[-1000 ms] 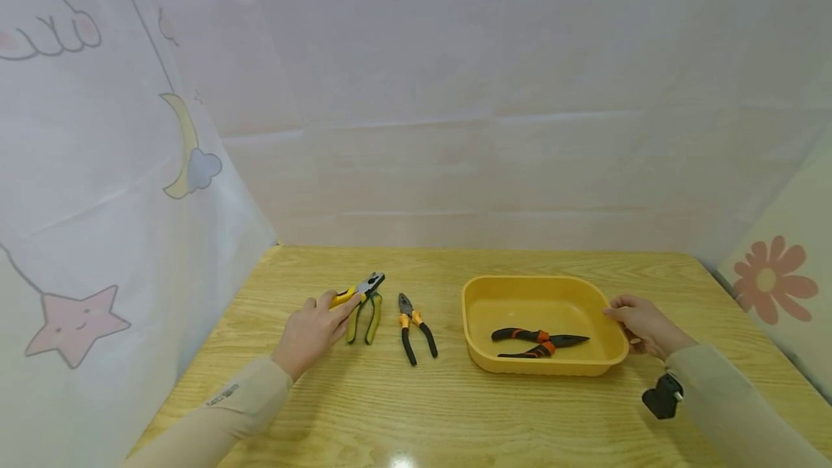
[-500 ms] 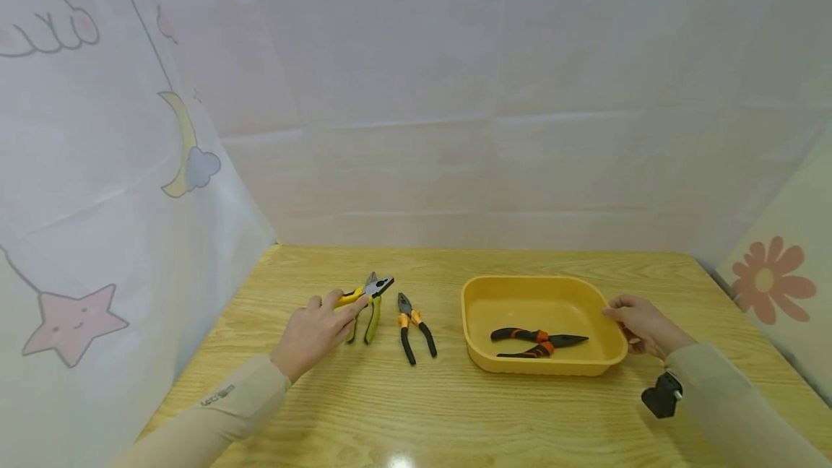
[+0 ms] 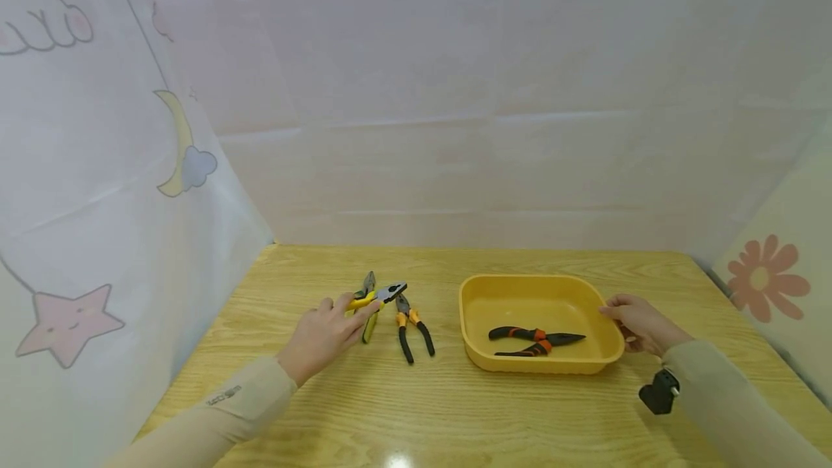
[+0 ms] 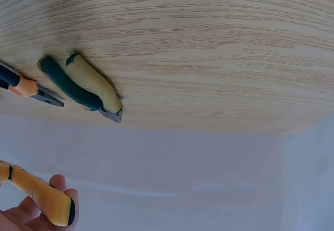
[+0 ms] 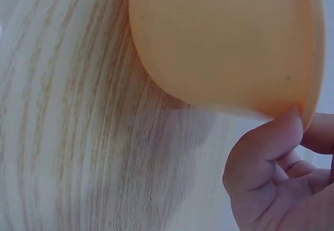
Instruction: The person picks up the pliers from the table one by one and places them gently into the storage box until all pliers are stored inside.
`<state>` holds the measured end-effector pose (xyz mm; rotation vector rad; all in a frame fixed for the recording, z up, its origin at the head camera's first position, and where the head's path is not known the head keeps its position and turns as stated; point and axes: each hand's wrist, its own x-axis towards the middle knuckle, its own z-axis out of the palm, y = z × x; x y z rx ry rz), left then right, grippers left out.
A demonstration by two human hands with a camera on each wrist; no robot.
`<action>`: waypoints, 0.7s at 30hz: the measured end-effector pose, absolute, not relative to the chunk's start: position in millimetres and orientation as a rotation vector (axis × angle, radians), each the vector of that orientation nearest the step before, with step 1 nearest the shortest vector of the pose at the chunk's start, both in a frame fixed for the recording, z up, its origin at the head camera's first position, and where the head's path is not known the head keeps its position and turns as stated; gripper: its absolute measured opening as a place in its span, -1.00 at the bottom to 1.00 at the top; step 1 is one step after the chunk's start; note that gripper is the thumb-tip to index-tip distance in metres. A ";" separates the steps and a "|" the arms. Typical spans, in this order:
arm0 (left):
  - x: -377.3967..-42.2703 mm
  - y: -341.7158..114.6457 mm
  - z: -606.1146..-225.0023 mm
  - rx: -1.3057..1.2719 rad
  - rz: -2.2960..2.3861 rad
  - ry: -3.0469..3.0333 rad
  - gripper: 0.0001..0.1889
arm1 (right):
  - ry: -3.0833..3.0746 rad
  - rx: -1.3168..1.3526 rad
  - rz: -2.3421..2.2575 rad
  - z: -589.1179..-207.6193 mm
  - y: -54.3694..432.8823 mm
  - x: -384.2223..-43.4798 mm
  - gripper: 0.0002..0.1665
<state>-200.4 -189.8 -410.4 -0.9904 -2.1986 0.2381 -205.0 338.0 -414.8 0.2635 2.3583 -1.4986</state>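
Observation:
My left hand (image 3: 323, 334) grips combination pliers (image 3: 390, 292) by their yellow handles, metal head pointing right. In the left wrist view one yellow handle (image 4: 49, 199) shows in the fingers, apart from the tabletop. Below them lie diagonal cutters (image 3: 368, 328) with green-and-yellow handles, partly covered in the head view. Just right of these, pliers with black-and-orange handles (image 3: 401, 319) lie spread on the table. My right hand (image 3: 643, 323) pinches the right rim of a yellow plastic tray (image 3: 513, 293). Inside the tray are long-nose pliers (image 3: 548, 340) with black-and-red handles.
Everything stands on a light wood-grain table (image 3: 422, 417). A pale cloth (image 3: 487, 165) hangs behind the table's back edge, with printed cloth at both sides. A small black device (image 3: 659, 392) is on the right wrist.
My left hand has carried the yellow-handled pliers to the right, their head passing over the green cutters to near the black-and-orange pliers. My right hand stays on the tray's rim.

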 end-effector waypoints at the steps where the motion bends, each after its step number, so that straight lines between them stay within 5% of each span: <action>1: -200.3 -188.1 -410.1 -0.992 0.241 -2.196 -0.41 | 2.356 0.268 -1.501 -414.7 337.8 -205.1 -0.75; 14: -197.3 -170.5 -411.6 -1.024 0.244 -2.171 -0.43 | 2.349 0.271 -1.510 -414.0 335.4 -206.0 -0.79; 18: -197.3 -164.8 -412.1 -1.052 0.220 -2.185 -0.63 | 2.350 0.269 -1.509 -414.6 336.2 -205.8 -0.77; 21: -197.6 -159.9 -412.0 -1.074 0.193 -2.182 -0.55 | 2.347 0.276 -1.513 -415.7 336.9 -205.5 -0.77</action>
